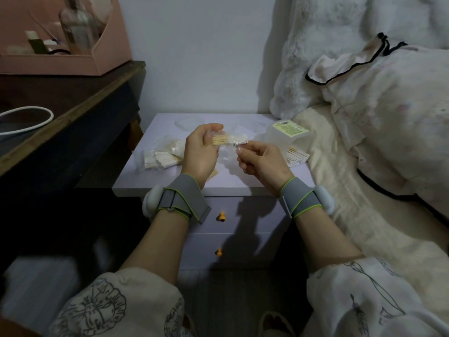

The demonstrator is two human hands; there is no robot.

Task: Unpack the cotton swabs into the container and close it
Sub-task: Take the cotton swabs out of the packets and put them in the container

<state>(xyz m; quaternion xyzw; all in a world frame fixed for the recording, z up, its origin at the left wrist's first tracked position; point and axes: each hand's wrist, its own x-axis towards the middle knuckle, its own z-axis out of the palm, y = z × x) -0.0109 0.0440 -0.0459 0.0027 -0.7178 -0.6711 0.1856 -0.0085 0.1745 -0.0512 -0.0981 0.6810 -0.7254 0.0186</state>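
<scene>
Here the small lilac nightstand (243,181) stands in a narrow gap: a dark wooden desk (73,98) is close on its left side and the bed (340,166) with cream bedding touches its right side. The front edge of the top is bare, and both wrists hang over it. Below this edge two drawers show orange knobs (221,217). Behind the nightstand is a plain white wall.

On the desk there is a pink organizer box (107,52) with a glass bottle (77,25) inside, and a white ring-shaped object (29,117) near the left border. On the bed lie a fluffy white pillow (303,57) and a cream pillow with black trim (388,98).

On the nightstand top, more packets of cotton swabs (160,156) lie on the left part, just beside the left hand. A translucent container (286,137) with a yellow-green label stands at the right back part, and loose swabs (297,156) lie under its front side. A clear lid (187,122) seems to lie at the back, but it is faint.

The left hand (200,152) is curled around a clear packet of swabs (228,138) and holds it above the middle of the top. The right hand (261,161) pinches the loose plastic end of the same packet with curled fingers. The packet is between both hands, near the container and not touching it.
</scene>
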